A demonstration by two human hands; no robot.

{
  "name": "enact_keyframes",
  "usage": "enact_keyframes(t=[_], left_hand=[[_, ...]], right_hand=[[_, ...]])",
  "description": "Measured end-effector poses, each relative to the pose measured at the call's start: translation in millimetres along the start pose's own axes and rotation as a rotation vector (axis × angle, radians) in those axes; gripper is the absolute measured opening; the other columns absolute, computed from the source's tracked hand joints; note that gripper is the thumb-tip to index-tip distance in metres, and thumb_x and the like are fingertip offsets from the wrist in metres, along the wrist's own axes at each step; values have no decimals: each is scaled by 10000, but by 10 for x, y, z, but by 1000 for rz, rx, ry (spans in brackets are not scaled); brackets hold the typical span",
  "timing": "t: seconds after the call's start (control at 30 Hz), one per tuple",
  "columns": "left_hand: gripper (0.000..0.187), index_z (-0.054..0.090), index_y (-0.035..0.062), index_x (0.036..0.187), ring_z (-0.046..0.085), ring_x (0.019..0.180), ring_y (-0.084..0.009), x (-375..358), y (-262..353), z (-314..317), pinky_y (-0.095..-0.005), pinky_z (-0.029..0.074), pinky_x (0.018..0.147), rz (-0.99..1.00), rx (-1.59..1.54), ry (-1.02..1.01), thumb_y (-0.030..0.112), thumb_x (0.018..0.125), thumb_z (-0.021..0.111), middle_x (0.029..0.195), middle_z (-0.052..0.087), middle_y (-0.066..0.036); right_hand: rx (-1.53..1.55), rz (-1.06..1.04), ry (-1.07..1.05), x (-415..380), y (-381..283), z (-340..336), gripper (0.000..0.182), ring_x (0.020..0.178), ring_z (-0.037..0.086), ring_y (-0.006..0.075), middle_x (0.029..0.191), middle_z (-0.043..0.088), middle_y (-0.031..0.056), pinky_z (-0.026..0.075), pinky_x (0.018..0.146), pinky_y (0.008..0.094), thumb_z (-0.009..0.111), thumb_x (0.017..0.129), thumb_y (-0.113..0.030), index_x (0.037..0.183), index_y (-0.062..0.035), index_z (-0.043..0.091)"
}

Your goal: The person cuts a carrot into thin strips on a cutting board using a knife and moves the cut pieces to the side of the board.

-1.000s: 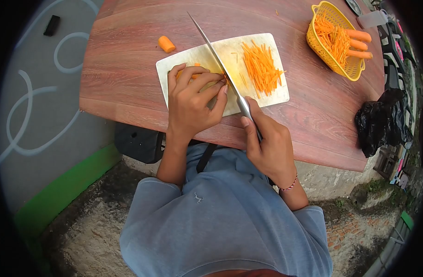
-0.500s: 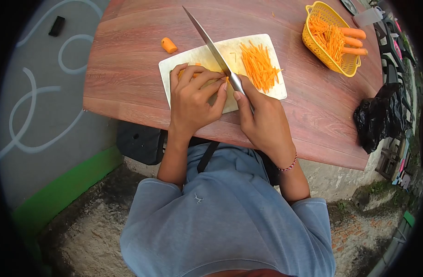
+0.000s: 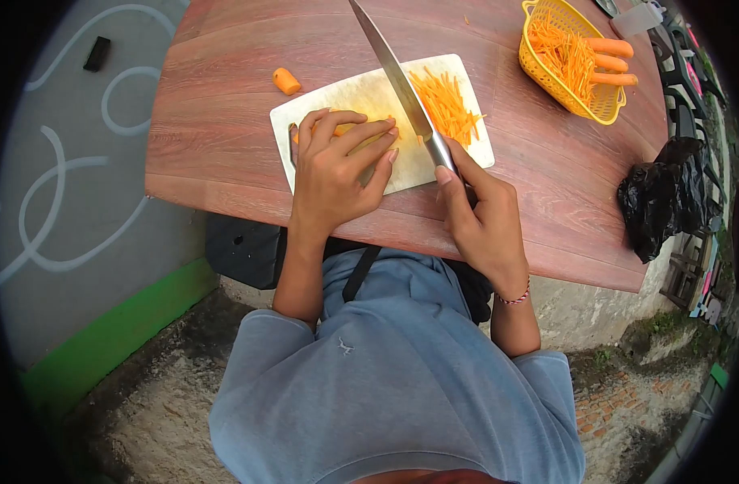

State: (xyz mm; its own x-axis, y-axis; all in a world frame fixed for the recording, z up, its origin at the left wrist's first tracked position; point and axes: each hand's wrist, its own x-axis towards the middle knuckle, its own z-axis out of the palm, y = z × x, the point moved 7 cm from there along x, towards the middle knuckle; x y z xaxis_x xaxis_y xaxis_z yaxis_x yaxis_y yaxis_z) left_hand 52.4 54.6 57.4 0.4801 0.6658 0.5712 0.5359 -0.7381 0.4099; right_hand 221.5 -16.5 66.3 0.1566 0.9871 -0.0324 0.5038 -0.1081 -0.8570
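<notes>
My right hand grips the metal handle of a large kitchen knife, its blade pointing up and away to the left. The blade lies over a white cutting board, beside a pile of thin carrot strips. My left hand rests on the board's left half, fingers bent over a cut carrot that they mostly hide. The knife is apart from the left fingers. A short carrot end lies on the table just beyond the board.
A yellow basket at the far right holds shredded carrot and whole carrots. A clear plastic bottle stands behind it. A black plastic bag hangs at the right edge of the wooden table.
My right hand and the knife have moved right, away from the left fingers and up against the carrot strips. The strips are pushed slightly. My left hand stays over the carrot.
</notes>
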Motion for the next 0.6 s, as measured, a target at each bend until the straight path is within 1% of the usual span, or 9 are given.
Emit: enact_keyframes(t=[0.07,0.13,0.17,0.23,0.37,0.47,0.53,0.57,0.6], left_hand=[[220,840,74,1063,675,1062,-265,-2,14,-27,-431,483,1005,19,0,6,61,848,792,1121,803,-31],[225,838,64,1066,681,1036,-269,-43,-48,-113,-398,520,948,-28,-38,136,12,855,776,1113,806,-47],[225,838,64,1066,681,1036,-269,-50,-41,-124,-398,520,948,-24,-34,137,12,855,776,1113,806,-47],[226,834,45,1067,685,1017,-262,-97,-58,-258,-369,537,916,-78,-59,283,-23,864,763,1109,808,-68],[214,829,24,1070,686,1037,-262,-153,-105,-420,-376,534,936,-121,2,325,-25,877,752,1110,809,-95],[289,826,48,1109,682,1018,-283,-127,-182,-624,-376,544,908,-126,30,359,-19,832,775,1132,797,-61],[310,806,52,1186,684,1105,-306,-53,-120,-730,-408,533,980,-81,19,324,27,883,745,1198,780,-79],[310,806,52,1186,684,1105,-306,-8,-54,-756,-408,533,980,-74,15,322,27,883,745,1198,780,-79],[292,800,59,1195,680,1149,-308,70,55,-716,-486,485,1054,-49,2,245,70,911,733,1223,771,-70]], right_hand=[[2,8,-22,0,10,40,372,911,732,487,957,712,329,571,780,467,628,1059,-154,1393,10,642],[19,4,-40,-18,9,95,374,915,727,492,954,711,328,569,781,477,630,1056,-153,1393,11,639],[34,2,-60,-29,-1,130,376,920,721,496,952,711,327,567,782,487,632,1054,-151,1393,11,636],[4,1,-81,-43,-28,165,381,905,714,497,944,706,328,560,772,499,634,1050,-151,1394,14,635],[-15,-25,-72,-16,7,123,396,854,711,491,932,706,329,555,751,502,652,1042,-169,1385,28,646],[-57,-5,-22,21,48,-58,396,821,712,482,911,707,324,557,735,496,669,1035,-183,1367,33,668],[-124,-34,37,26,17,-147,398,794,722,451,895,717,303,564,718,478,712,1007,-189,1345,23,698],[-123,-32,45,16,34,-159,398,794,722,451,895,717,303,564,718,478,712,1007,-189,1345,23,698],[-123,-107,34,-1,9,-152,403,787,729,423,896,731,267,568,707,464,738,986,-189,1340,0,710]])
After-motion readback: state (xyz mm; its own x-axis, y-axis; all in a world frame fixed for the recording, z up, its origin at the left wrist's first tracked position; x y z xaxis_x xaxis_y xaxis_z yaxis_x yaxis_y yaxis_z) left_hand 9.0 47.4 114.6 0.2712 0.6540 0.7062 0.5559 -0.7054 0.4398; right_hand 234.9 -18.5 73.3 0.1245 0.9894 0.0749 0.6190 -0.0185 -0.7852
